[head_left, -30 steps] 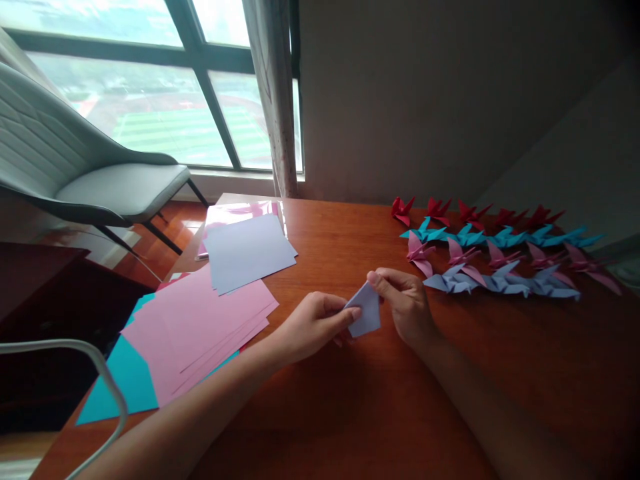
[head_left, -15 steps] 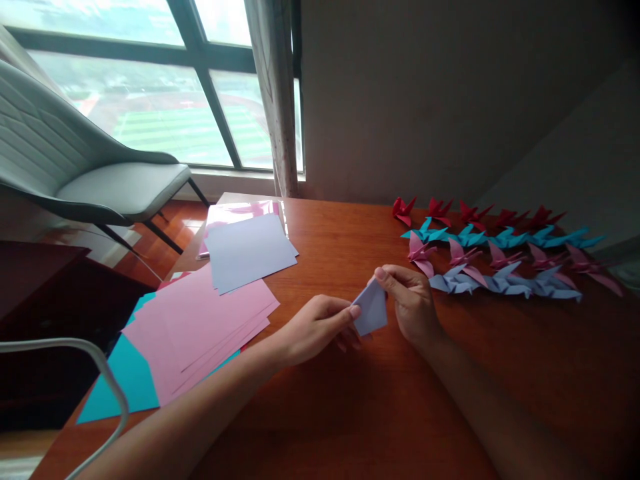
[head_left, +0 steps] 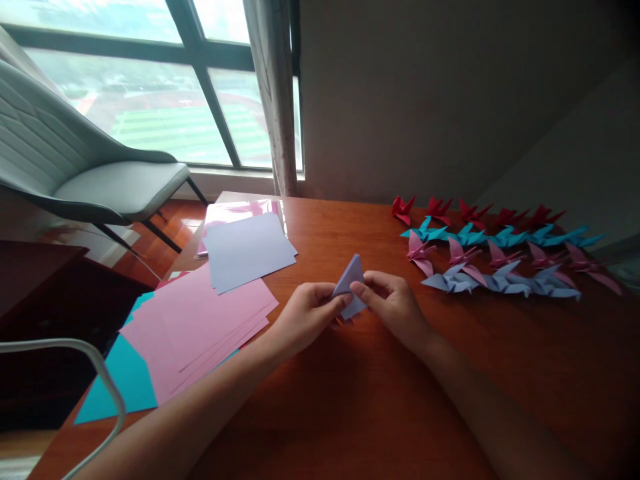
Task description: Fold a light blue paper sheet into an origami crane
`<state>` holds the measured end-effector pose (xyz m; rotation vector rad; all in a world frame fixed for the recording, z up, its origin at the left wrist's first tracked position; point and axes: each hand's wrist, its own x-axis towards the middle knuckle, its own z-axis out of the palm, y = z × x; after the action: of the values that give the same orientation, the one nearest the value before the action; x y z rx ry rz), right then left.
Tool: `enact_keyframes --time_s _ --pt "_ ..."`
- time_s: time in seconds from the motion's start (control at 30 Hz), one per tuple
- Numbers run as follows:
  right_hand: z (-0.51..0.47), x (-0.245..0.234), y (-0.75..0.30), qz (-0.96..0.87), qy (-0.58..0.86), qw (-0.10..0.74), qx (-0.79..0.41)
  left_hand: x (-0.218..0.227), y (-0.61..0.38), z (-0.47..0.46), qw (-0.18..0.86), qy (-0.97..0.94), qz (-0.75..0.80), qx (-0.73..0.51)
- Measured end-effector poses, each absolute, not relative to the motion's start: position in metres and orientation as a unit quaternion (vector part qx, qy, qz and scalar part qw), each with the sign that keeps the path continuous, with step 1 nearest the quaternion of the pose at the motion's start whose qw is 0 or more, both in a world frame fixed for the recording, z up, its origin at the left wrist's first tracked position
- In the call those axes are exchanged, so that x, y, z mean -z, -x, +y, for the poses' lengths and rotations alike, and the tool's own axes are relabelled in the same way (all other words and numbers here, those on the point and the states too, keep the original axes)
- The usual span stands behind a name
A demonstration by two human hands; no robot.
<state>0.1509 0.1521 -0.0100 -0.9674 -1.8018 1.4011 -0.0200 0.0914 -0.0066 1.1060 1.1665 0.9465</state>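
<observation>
A small folded piece of lavender paper [head_left: 350, 280] stands up as a pointed triangle just above the wooden table [head_left: 350, 413]. My left hand [head_left: 307, 317] pinches its left lower edge with thumb and fingers. From the right, my right hand [head_left: 393, 305] pinches the same piece at its middle. Both hands are closed on the paper and touch each other around it.
Rows of finished paper cranes, red [head_left: 475, 212], teal [head_left: 500, 236], pink [head_left: 500, 256] and lavender [head_left: 500, 281], lie at the right rear. Stacks of flat sheets, lavender [head_left: 247, 250], pink [head_left: 200, 323] and teal [head_left: 123, 377], lie at the left. A grey chair [head_left: 90, 180] stands by the window.
The folded paper has been turned and raised so that its point stands up. Both hands have moved closer together and a little left, with the right hand's pinch shifted to the middle.
</observation>
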Motion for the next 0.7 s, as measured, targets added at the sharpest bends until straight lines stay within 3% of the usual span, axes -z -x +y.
enact_keyframes --time_s 0.2,0.47,0.7 --pt "0.1534 0.0126 -0.1528 -0.718 0.38 0.302 -0.499 0.0061 0.0234 0.0938 0.595 -0.472 0.498 -0.419" --pt "0.1527 0.0127 -0.1524 -0.646 0.349 0.285 -0.617 -0.0018 0.0223 0.0925 0.556 -0.471 0.519 -0.447" --pt "0.1517 0.0141 -0.1495 -0.635 0.367 0.318 -0.601 0.0055 0.019 0.0943 0.604 -0.43 0.495 -0.452"
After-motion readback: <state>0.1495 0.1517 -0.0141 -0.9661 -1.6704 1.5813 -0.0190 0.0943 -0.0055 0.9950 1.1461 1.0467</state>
